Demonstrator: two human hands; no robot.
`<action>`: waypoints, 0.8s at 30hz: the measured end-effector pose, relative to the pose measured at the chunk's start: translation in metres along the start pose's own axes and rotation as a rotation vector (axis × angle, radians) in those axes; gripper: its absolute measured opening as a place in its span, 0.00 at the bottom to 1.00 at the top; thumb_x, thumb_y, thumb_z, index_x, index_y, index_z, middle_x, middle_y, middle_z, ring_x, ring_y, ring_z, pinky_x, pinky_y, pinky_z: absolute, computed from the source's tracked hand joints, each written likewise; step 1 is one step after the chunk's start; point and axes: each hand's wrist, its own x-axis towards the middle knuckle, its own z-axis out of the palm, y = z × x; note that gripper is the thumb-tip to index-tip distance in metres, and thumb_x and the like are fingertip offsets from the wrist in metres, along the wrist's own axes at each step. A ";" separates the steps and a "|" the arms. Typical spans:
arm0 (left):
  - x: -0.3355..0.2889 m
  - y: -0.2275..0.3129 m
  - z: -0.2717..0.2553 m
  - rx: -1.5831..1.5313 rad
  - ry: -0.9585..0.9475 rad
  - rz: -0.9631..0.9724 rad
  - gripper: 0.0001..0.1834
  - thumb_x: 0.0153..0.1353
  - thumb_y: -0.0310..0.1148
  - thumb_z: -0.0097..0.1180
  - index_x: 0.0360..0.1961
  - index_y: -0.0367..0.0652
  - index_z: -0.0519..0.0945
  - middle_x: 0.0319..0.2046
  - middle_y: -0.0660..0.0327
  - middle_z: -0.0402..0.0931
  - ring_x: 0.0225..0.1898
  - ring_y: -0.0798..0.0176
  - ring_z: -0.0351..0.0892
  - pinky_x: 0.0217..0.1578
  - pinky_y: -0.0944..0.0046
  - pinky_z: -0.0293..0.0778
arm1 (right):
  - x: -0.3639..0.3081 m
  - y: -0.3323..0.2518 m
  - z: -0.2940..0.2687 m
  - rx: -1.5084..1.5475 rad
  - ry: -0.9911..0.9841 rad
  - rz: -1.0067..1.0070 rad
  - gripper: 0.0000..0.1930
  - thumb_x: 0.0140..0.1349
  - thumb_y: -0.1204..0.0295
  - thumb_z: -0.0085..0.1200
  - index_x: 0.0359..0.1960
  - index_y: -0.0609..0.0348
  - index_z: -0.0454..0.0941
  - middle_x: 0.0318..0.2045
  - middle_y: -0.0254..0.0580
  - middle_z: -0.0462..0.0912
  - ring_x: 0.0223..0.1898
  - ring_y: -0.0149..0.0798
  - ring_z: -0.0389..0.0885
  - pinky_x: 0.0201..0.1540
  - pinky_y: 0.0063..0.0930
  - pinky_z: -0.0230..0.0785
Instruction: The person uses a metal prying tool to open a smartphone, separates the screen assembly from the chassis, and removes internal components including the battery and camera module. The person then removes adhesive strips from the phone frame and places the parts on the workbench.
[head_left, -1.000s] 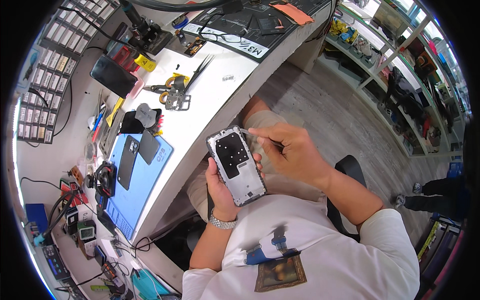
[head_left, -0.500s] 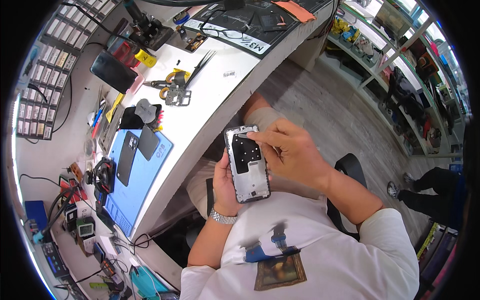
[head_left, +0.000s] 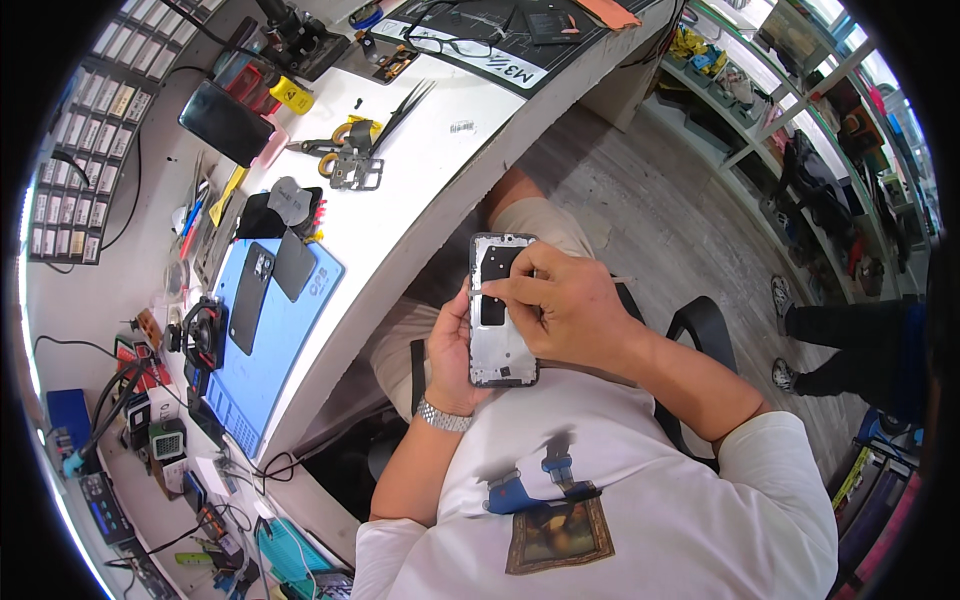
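Over my lap, a phone mid-frame (head_left: 492, 352) lies face up in my left hand (head_left: 450, 358), silver inside with a dark rim and a black patch in its upper half. My left fingers close around its left edge and underside. Bent over the frame, my right hand (head_left: 585, 305) has thumb and index finger pinched near the frame's upper left edge. Whatever thin thing sits in that pinch is mostly hidden by the fingers. My right hand also covers the frame's right side.
The white workbench (head_left: 420, 170) runs along the left, carrying a blue mat (head_left: 290, 325) with a phone back cover (head_left: 250, 300), scissors (head_left: 325, 148), tweezers (head_left: 405, 112) and an upright phone (head_left: 226, 122). A person's legs (head_left: 840, 335) show at right, near shelves (head_left: 760, 130).
The phone frame has turned more upright and shifted slightly up. My right pinch has moved from the frame's top down to its left edge. At right, the other person's legs have shifted.
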 end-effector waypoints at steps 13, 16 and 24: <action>0.003 0.004 -0.003 -0.014 -0.038 -0.007 0.27 0.86 0.48 0.40 0.73 0.44 0.76 0.64 0.53 0.85 0.64 0.53 0.87 0.67 0.48 0.82 | -0.001 -0.001 -0.002 -0.040 -0.075 -0.078 0.12 0.58 0.75 0.68 0.43 0.47 0.94 0.36 0.33 0.83 0.30 0.42 0.86 0.34 0.40 0.80; 0.003 0.003 -0.005 0.020 -0.006 -0.009 0.27 0.86 0.47 0.40 0.73 0.44 0.77 0.64 0.54 0.85 0.64 0.53 0.87 0.67 0.48 0.82 | 0.000 0.000 -0.001 -0.035 -0.037 -0.025 0.12 0.57 0.75 0.68 0.43 0.46 0.94 0.35 0.33 0.83 0.30 0.42 0.86 0.34 0.40 0.80; 0.004 0.005 0.002 0.001 0.023 -0.008 0.28 0.86 0.48 0.39 0.71 0.41 0.78 0.61 0.52 0.87 0.60 0.52 0.89 0.63 0.49 0.86 | -0.004 -0.005 0.003 -0.035 -0.086 -0.099 0.12 0.54 0.74 0.68 0.40 0.44 0.94 0.35 0.32 0.81 0.28 0.42 0.85 0.31 0.40 0.78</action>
